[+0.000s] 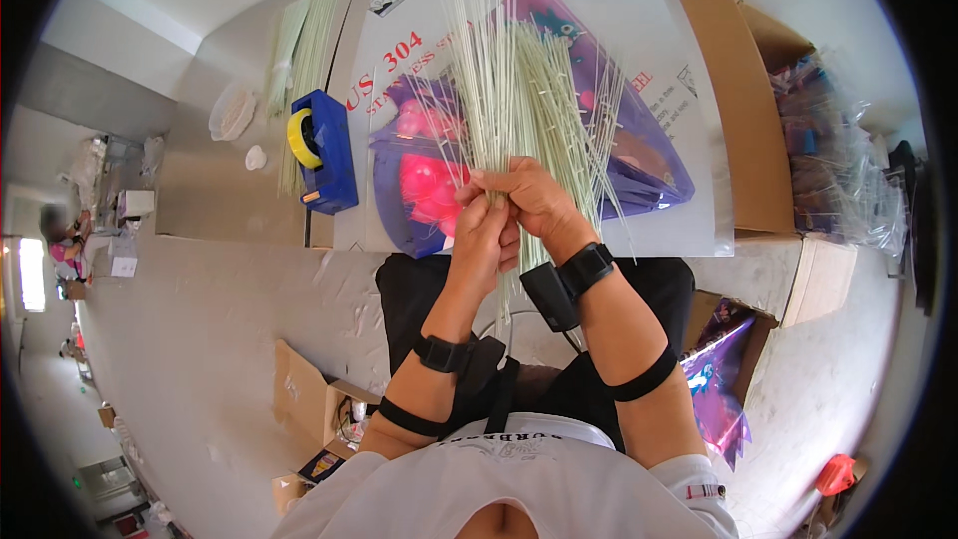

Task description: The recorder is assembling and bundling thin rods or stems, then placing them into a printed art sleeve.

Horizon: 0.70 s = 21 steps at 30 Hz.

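A bundle of thin pale rods (pixel 486 90) stands fanned out above my two hands, over the table. My left hand (pixel 482 240) is closed round the lower part of the bundle, and some rod ends show below it. Pressed against it from the right, my right hand (pixel 537 202) also has its fingers closed on the rods. More pale rods (pixel 564 105) spread to the right behind my right hand; whether it grips these too is hidden. Beneath the rods lies purple sheet material (pixel 654 165) with pink rounded shapes (pixel 424 175).
Left on the table stands a blue tape dispenser (pixel 337 165) with yellow tape (pixel 301 138), near loose rods (pixel 324 25) and a clear bowl (pixel 233 112). An open carton (pixel 733 105) and plastic bags (pixel 848 170) are at the right. Floor cartons (pixel 304 394) flank my legs. Another person (pixel 65 248) is far left.
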Tool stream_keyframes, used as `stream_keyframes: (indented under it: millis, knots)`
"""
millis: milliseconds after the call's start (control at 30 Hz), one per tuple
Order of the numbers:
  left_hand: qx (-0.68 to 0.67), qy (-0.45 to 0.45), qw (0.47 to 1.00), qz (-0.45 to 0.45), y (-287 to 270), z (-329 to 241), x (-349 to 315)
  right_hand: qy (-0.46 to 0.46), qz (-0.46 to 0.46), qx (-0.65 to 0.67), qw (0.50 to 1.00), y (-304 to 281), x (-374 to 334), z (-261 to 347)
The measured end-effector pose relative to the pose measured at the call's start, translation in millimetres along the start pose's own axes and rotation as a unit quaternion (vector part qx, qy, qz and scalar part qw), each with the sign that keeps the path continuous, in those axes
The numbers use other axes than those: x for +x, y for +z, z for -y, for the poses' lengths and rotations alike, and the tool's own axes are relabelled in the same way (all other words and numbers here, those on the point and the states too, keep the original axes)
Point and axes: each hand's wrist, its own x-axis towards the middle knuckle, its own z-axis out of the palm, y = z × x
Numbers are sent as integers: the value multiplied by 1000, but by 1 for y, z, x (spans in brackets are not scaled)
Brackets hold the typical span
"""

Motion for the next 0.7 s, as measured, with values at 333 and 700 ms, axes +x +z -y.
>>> stream_keyframes:
  millis: [333,700]
  knots:
    - [4,7,1000,19,8,4,-10,-2,-12,95,995,2,-3,15]
    - [-23,5,1000,17,7,13,-21,-12,47,45,998,-1,-9,23]
